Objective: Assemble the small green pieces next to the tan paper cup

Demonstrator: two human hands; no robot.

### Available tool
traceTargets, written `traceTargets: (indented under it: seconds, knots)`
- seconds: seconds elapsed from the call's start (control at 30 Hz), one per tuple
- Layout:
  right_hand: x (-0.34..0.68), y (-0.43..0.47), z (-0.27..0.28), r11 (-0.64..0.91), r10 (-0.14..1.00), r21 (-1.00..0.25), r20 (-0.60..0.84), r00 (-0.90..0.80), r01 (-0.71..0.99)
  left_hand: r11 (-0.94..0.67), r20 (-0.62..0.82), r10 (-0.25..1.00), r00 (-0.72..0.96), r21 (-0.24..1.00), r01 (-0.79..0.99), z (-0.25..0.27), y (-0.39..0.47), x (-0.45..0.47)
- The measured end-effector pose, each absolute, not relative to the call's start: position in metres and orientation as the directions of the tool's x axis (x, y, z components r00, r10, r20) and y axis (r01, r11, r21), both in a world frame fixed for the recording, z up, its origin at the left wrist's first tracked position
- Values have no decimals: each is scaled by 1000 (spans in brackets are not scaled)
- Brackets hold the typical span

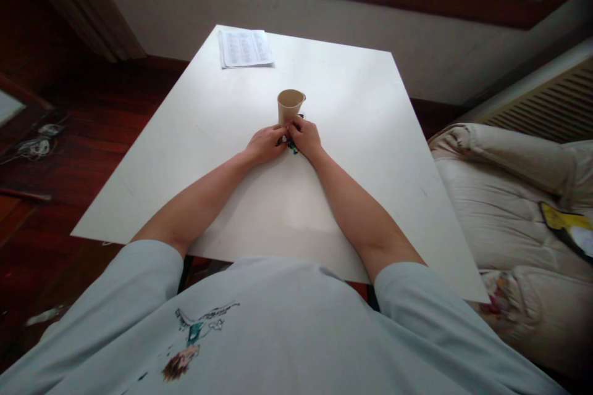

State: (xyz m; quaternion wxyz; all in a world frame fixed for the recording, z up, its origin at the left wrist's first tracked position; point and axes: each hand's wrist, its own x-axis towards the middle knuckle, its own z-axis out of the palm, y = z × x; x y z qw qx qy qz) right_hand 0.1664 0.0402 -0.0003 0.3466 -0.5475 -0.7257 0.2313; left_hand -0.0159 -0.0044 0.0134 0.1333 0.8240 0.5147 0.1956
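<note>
Handling looks unfinished: left hand [267, 143] and right hand [306, 134], grips unclear, meet at small dark-green pieces [292, 147]; upright beige cup [288, 112] at twelve o'clock.

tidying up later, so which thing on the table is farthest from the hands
The papers, by the table's far left corner. The cup stands close by the left hand and right hand; the small pieces are between them.

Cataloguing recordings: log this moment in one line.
left hand: at small items; right hand: at small items; tan cup: upright, beyond hands
</note>
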Motion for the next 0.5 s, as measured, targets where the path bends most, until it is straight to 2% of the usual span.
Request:
traceTargets:
  seconds: [0.5]
  knots:
    - [167,40,1,302,953,-710,248,-175,637,-429,183,903,388,442,788,13,-4,-16]
